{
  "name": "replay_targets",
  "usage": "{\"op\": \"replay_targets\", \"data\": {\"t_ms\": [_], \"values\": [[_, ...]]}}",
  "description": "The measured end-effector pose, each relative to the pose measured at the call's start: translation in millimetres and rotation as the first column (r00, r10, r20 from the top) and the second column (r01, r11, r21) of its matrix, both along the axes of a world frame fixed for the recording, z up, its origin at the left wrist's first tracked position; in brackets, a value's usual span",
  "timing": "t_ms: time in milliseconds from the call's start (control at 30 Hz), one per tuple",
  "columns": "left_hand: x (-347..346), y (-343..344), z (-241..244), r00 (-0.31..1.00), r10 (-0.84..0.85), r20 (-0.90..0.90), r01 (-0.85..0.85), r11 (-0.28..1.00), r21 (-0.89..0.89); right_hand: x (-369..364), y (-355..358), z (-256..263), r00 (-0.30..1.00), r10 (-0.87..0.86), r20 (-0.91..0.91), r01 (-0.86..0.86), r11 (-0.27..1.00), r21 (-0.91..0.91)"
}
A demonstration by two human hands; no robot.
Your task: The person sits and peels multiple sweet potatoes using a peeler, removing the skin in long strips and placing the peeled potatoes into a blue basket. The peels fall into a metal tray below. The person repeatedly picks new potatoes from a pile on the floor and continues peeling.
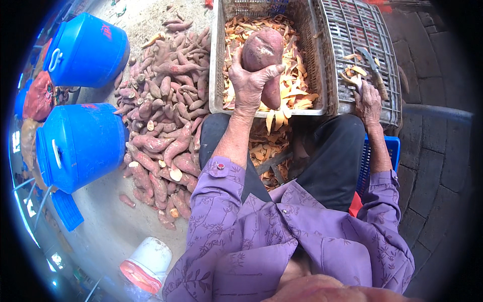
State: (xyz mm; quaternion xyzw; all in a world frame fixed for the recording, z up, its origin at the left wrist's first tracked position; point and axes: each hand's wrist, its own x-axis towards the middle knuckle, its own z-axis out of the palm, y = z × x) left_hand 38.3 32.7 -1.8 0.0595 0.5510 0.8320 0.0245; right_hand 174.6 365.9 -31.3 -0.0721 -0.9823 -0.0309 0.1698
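Note:
My left hand (pixel 251 81) grips a large unpeeled sweet potato (pixel 263 49) with a thick upper lobe and a narrower lower part, above a plastic crate (pixel 325 75) of orange and brown peelings (pixel 302 96). On the upturned grey slatted crate (pixel 351 34) to the right, my right hand (pixel 368 100) has its fingers around a small tool, perhaps a peeler (pixel 356 81), mostly hidden by the fingers. A knife (pixel 371 64) with a curved blade and a wrapped handle lies on the slats just beside that hand, among a few peel scraps (pixel 357 70).
A big heap of unpeeled sweet potatoes (pixel 158 139) covers the floor at left. Beyond it lie two large blue plastic barrels (pixel 90 49). A white bucket (pixel 149 260) is at lower left. More peelings (pixel 268 149) lie between my knees, and a blue basket (pixel 393 149) stands by my right forearm.

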Motion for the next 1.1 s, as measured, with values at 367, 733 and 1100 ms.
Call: {"op": "replay_targets", "data": {"t_ms": [367, 733, 1100], "values": [[-2, -19, 9, 0.925, -0.215, 0.313, 0.018, 0.849, 0.529, -30, -141, 80, 0.978, 0.208, -0.004, -0.131, 0.6, -0.789], [-31, -34, -5, 0.93, 0.09, 0.355, -0.195, 0.942, 0.271, -48, -221, 65, 0.903, 0.424, -0.071, -0.409, 0.797, -0.444], [-41, -38, -8, 0.96, -0.134, 0.245, 0.01, 0.894, 0.448, -98, -202, 85, 0.952, 0.275, -0.135, -0.305, 0.811, -0.499]]}}
